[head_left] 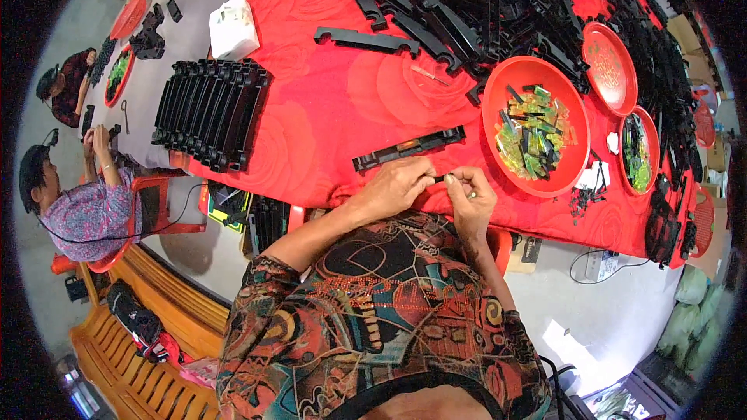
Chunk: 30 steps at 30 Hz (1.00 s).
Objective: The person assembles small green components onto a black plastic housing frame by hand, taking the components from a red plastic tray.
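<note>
Where the hands met: the left hand [399, 185] and right hand [472, 196] were close together over the near edge of the red-covered surface [303, 109].
Grip: fingertips of both hands pinched one small black piece [441, 179] between them.
Just beyond: one loose black bar [408, 148] lay between the hands and the jumbled pile [475, 15], too tangled to count.
Right side: one large red basin [529, 68] held yellow-green strips [537, 140]; two smaller dishes [618, 101] stood past it.
Left side: one row of bars [210, 113] lay near one white packet [233, 29].
</note>
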Available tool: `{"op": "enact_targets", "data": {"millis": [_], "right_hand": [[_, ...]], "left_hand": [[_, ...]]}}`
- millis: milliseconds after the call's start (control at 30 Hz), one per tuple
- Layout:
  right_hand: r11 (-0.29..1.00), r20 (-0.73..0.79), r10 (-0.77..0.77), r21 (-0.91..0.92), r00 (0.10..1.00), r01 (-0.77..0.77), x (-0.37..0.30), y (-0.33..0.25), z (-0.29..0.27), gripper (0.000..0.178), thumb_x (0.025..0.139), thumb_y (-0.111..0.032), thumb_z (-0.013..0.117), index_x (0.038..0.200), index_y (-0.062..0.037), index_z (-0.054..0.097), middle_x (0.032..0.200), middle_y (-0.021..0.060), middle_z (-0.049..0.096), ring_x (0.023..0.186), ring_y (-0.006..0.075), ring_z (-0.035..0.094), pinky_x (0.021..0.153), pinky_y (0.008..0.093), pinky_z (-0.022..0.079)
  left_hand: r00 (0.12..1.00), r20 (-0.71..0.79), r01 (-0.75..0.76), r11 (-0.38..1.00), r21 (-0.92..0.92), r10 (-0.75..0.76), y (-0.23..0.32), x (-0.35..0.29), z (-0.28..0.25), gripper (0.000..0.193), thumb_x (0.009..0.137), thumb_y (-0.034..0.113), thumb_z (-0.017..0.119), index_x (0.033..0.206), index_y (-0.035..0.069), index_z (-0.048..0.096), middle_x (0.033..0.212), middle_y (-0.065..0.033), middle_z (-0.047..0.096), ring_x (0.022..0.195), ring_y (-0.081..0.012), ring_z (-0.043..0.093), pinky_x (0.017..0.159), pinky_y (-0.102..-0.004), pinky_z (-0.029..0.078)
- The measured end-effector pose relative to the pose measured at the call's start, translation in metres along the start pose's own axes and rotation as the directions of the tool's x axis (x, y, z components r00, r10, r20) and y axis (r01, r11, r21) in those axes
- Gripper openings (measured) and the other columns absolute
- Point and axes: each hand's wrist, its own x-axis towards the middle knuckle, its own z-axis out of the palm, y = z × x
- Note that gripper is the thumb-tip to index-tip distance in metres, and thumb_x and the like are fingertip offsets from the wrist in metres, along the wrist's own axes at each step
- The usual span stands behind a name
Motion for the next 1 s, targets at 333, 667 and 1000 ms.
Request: {"op": "enact_targets", "data": {"millis": [333,667,1000], "right_hand": [[0.893,0.079,0.214,0.388,0.974,-0.228,0.002,0.003,0.000,0.007,0.083,-0.005,0.062,0.084,-0.0031,0.055,0.063,-0.0053,0.048,0.046,-0.0002,0.035,0.040,0.0184,0.026],[0.812,0.331,0.429,0.268,0.841,-0.519,-0.017,0.008,0.009,0.013,0.092,-0.016,0.049,0.089,-0.0046,0.055,0.069,-0.0010,0.051,0.049,0.0031,0.039,0.044,0.0194,0.032],[0.966,0.113,0.241,0.065,0.964,-0.249,-0.002,-0.011,0.009,0.005,0.083,-0.004,0.061,0.084,-0.0023,0.056,0.073,-0.0049,0.052,0.063,0.0023,0.044,0.057,0.0179,0.037]], "left_hand": [[0.871,0.239,0.484,0.670,-0.563,-0.429,-0.004,-0.007,0.005,0.012,0.083,0.010,0.062,0.080,0.000,0.055,0.064,0.0051,0.047,0.059,-0.0037,0.042,0.052,-0.0223,0.037],[0.857,0.102,0.483,0.721,-0.497,-0.504,0.001,-0.014,-0.012,0.013,0.083,0.012,0.062,0.080,0.001,0.058,0.063,0.0005,0.053,0.059,-0.0049,0.048,0.052,-0.0239,0.041],[0.886,0.148,0.460,0.797,-0.392,-0.439,0.009,-0.031,-0.012,0.012,0.082,0.010,0.064,0.081,0.001,0.058,0.064,0.0021,0.050,0.062,-0.0050,0.046,0.055,-0.0241,0.040]]}}
